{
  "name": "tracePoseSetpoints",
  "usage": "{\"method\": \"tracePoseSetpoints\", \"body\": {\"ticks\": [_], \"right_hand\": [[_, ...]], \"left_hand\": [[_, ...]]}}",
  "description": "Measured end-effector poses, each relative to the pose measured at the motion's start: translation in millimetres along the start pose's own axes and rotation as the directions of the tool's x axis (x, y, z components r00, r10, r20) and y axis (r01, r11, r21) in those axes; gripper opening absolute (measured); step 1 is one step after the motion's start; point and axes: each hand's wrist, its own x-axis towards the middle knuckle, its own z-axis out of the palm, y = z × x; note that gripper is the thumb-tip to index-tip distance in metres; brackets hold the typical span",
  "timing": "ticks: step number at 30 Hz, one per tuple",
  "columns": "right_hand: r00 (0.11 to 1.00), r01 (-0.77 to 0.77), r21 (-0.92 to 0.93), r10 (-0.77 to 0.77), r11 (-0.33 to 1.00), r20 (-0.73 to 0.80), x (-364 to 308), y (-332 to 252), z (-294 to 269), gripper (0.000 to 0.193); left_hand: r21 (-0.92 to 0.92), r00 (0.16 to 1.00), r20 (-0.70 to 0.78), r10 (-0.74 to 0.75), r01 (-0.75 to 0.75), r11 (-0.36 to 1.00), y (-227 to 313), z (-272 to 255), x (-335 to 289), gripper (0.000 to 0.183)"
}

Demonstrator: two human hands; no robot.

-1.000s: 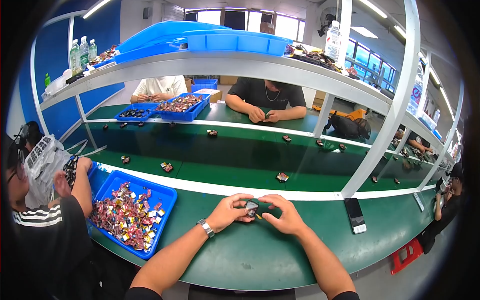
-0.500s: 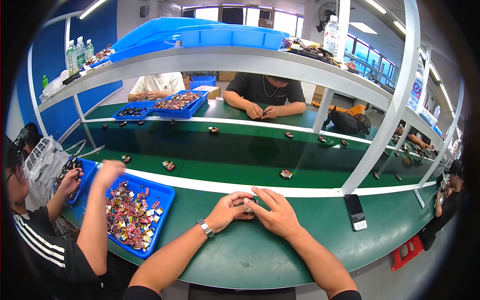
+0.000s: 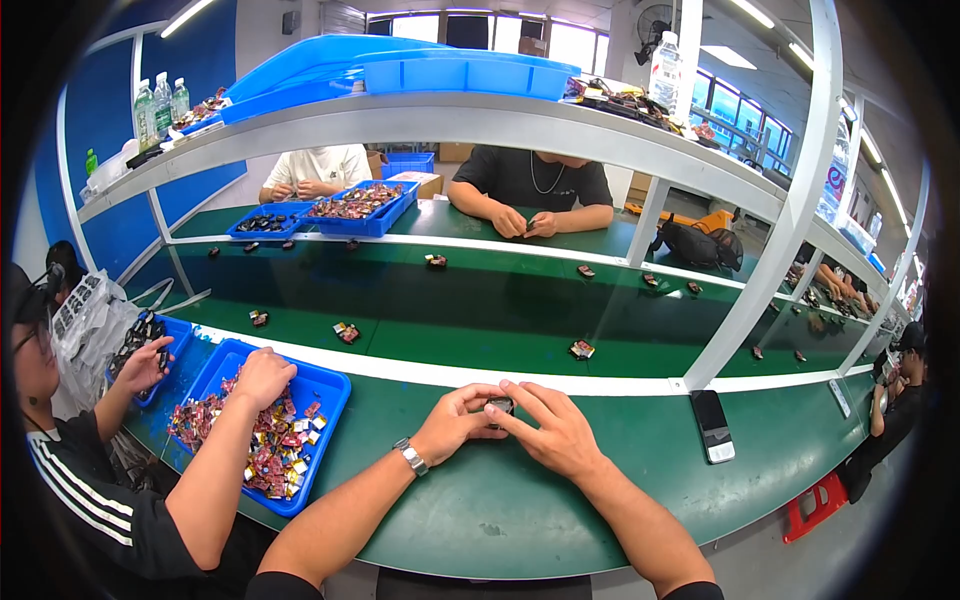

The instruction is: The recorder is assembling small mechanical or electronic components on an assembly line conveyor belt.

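Over the near green tabletop (image 3: 480,510), my left hand (image 3: 460,425) and my right hand (image 3: 553,432) meet around a small dark casing (image 3: 502,405). The fingers of my left hand curl about its left side. My right thumb presses against it, while the right index and middle fingers arch over its far side. Much of the casing is hidden by my fingers, so its details do not show. A silver watch (image 3: 410,456) is on my left wrist.
A blue tray (image 3: 340,410) of small red, white and yellow parts stands left, a co-worker's hand (image 3: 265,378) in it. Beyond a white rail, small assemblies (image 3: 582,349) lie on a green belt (image 3: 460,345). A phone (image 3: 712,425) lies right. A shelf post (image 3: 765,230) rises nearby.
The co-worker's hand at left has come down into the blue tray of parts. Assemblies on the belt have shifted slightly right. More of the dark casing shows between my hands.
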Motion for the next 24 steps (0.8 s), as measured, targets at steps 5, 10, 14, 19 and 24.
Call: {"method": "tracePoseSetpoints", "body": {"ticks": [5,10,14,19,24], "right_hand": [[0.945,-0.194,0.811,0.327,0.553,0.004,-6.3,-5.2,0.4,0.031],[0.871,-0.025,0.698,0.327,-0.716,0.367,-0.2,-8.0,-7.6,0.029],[0.861,0.025,0.599,0.322,-0.8,0.393,4.6,-15.3,-11.5,0.03],[0.818,0.03,0.591,0.36,-0.806,0.449,3.3,-18.5,-6.7,0.03],[0.801,0.027,0.597,0.374,-0.802,0.466,0.0,-20.2,-0.3,0.028]], "left_hand": [[0.04,0.998,0.033,0.046,-0.047,0.998,6.0,7.7,-2.3,0.034],[0.183,0.999,0.01,-0.046,0.044,0.982,1.0,6.4,-2.9,0.03],[0.231,0.997,0.061,-0.054,0.039,0.972,0.6,5.5,-0.8,0.028],[0.215,0.996,0.05,-0.071,0.059,0.975,-0.6,4.0,2.0,0.028],[0.2,0.996,0.054,-0.072,0.06,0.978,-1.6,2.9,0.4,0.027]]}}
